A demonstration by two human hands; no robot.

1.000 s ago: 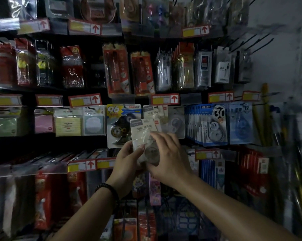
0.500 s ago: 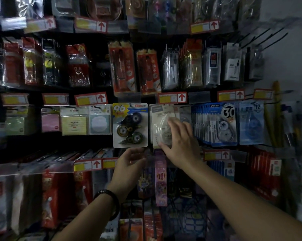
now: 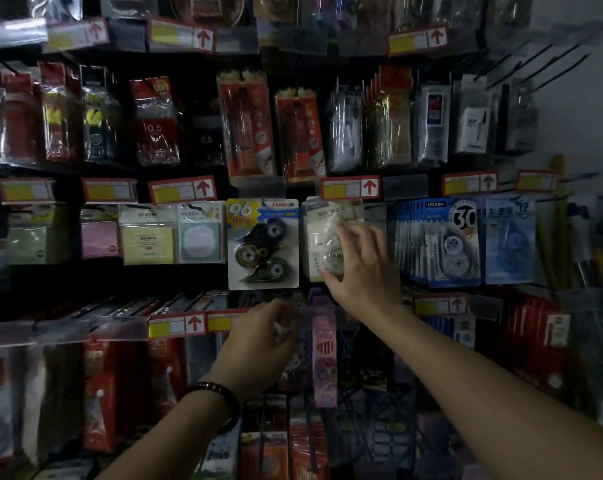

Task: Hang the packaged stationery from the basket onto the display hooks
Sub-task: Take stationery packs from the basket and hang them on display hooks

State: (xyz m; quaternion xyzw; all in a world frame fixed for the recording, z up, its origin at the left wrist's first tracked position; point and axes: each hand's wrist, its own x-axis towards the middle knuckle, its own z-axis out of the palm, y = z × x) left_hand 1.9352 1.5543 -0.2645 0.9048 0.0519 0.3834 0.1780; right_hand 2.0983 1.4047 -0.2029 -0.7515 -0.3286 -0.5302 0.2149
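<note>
A white carded correction-tape pack [image 3: 319,233] hangs on a hook in the middle row of the display wall, right of a pack marked 96 [image 3: 262,244]. My right hand [image 3: 357,268] lies against the front of the white pack with its fingers spread and nearly straight. My left hand [image 3: 258,344] is lower, below the 96 pack, fingers loosely curled near a clear price-label strip [image 3: 224,322]; it holds nothing I can make out. The basket is out of view.
Blue correction-tape packs [image 3: 445,240] hang close on the right of my right hand. Sticky-note packs [image 3: 147,237] hang to the left. Bare black hooks [image 3: 549,64] jut out at the upper right. Red packs fill the lower rows.
The white pack went from both hands up onto the hook. My left hand let go and dropped lower; my right hand stays flat on the pack.
</note>
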